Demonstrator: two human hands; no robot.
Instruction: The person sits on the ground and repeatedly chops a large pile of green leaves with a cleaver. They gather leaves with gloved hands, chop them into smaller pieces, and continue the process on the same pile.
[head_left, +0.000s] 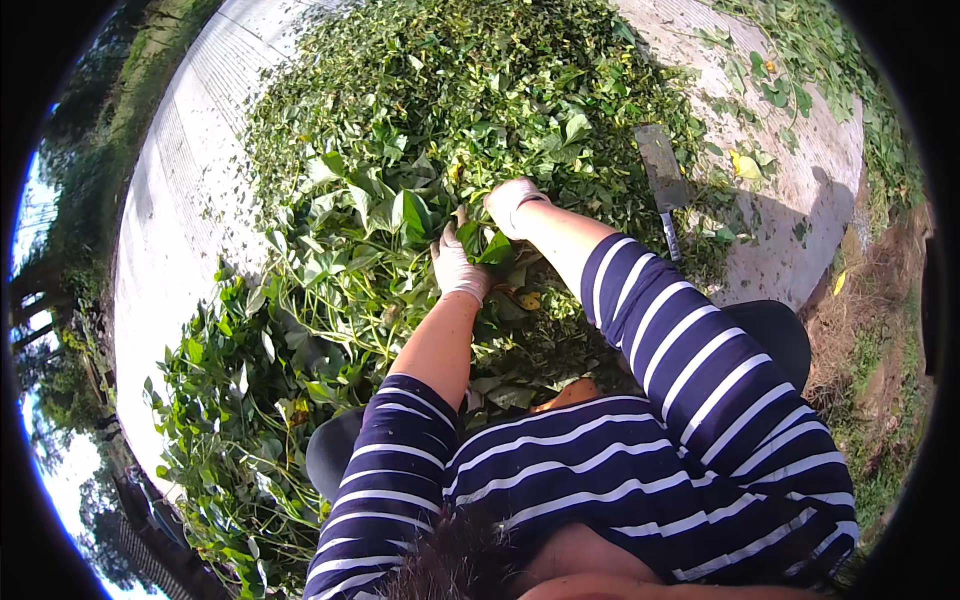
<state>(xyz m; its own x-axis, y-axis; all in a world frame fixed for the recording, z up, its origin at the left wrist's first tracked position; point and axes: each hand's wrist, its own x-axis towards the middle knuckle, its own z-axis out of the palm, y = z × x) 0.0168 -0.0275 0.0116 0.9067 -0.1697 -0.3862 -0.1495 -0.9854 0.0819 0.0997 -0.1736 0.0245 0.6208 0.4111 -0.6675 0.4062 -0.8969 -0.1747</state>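
My left hand (459, 268), in a pale glove, is among large-leaved green vines (375, 202), with leaves between its thumb and fingers. Just above and to the right, my right hand (513, 205), also gloved, is curled into a fist at the edge of the greens. Its fingertips are hidden, so whether it grips a stem does not show. Beyond both hands spreads a broad heap of chopped leaves and stems (450, 82). Right of my right hand, a wide-bladed cleaver (660, 169) lies on the chopped greens, handle towards me.
Whole leafy vines (232, 390) are piled at my left. A pale ribbed sheet (187, 150) lies under the heap. More vines (817, 52) lie at the far right, near a yellow leaf (745, 165). Dry grass and soil (855, 300) border the sheet.
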